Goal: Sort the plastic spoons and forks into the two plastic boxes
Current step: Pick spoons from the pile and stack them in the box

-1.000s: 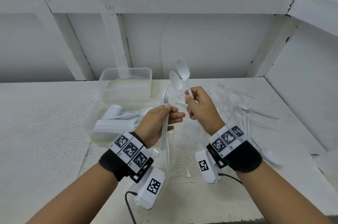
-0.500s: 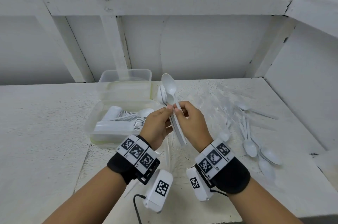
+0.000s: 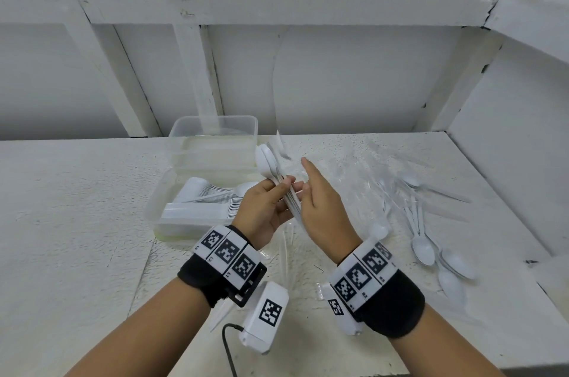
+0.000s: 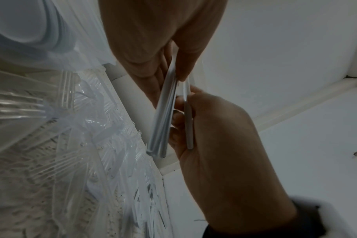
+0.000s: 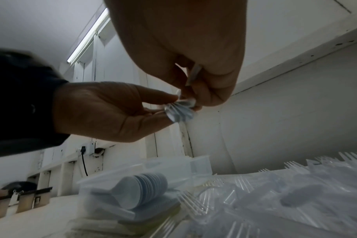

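Observation:
My left hand (image 3: 277, 195) pinches a stack of white plastic spoons (image 3: 265, 161) by the handles, bowls up, above the table. My right hand (image 3: 311, 195) is pressed against that stack with the index finger stretched up. In the left wrist view its curled fingers hold a single handle (image 4: 188, 125) apart from the spoon handles (image 4: 163, 116); a blurred clear tip (image 3: 280, 144) suggests a fork. The near clear box (image 3: 152, 213) holds stacked white spoons (image 3: 197, 192). The far clear box (image 3: 212, 130) behind it looks empty.
Several loose white spoons (image 3: 425, 247) lie on the table at the right. Clear forks on a crinkled transparent bag (image 3: 354, 167) cover the middle, under and behind my hands. White walls close the back and right of the table (image 3: 61, 222).
The hands came together and sank lower and leftward. The spoons from the right hand joined the left hand's stack. The right index finger now points up.

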`<control>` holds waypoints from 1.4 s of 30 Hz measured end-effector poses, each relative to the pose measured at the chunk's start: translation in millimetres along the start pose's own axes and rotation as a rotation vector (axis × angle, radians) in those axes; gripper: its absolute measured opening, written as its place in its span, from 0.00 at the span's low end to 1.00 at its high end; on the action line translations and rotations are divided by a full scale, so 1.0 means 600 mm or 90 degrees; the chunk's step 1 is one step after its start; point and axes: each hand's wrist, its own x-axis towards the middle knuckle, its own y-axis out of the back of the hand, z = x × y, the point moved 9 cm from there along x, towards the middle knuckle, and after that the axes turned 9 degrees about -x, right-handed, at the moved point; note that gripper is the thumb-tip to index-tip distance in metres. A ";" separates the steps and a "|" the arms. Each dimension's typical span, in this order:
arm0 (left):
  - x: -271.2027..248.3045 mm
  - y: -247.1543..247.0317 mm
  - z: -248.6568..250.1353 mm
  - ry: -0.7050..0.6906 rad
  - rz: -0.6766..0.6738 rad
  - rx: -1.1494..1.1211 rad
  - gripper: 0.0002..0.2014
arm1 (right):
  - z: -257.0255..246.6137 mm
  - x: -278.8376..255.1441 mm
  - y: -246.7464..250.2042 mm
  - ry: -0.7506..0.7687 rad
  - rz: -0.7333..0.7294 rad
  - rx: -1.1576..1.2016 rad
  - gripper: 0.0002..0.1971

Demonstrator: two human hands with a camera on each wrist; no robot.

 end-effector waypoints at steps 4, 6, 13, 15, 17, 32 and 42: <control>0.002 0.001 0.001 -0.002 -0.011 -0.009 0.06 | -0.003 -0.004 0.001 0.046 0.053 -0.027 0.15; 0.003 0.002 0.002 -0.002 -0.013 -0.019 0.06 | -0.009 -0.005 0.003 0.080 0.068 -0.034 0.14; 0.004 -0.002 0.001 0.001 -0.023 0.008 0.10 | -0.007 -0.008 -0.009 0.107 0.043 -0.014 0.17; 0.003 -0.003 0.000 0.010 -0.033 0.016 0.11 | 0.003 -0.007 -0.014 0.082 0.012 0.036 0.17; 0.001 -0.004 0.001 0.019 -0.046 0.027 0.12 | 0.015 -0.005 -0.015 0.059 -0.021 0.040 0.18; -0.021 -0.019 -0.003 0.118 -0.177 0.271 0.11 | -0.012 0.060 0.047 0.036 -0.067 0.101 0.19; -0.037 -0.013 -0.019 0.243 -0.228 0.296 0.15 | -0.023 0.056 0.031 0.083 -0.088 0.101 0.05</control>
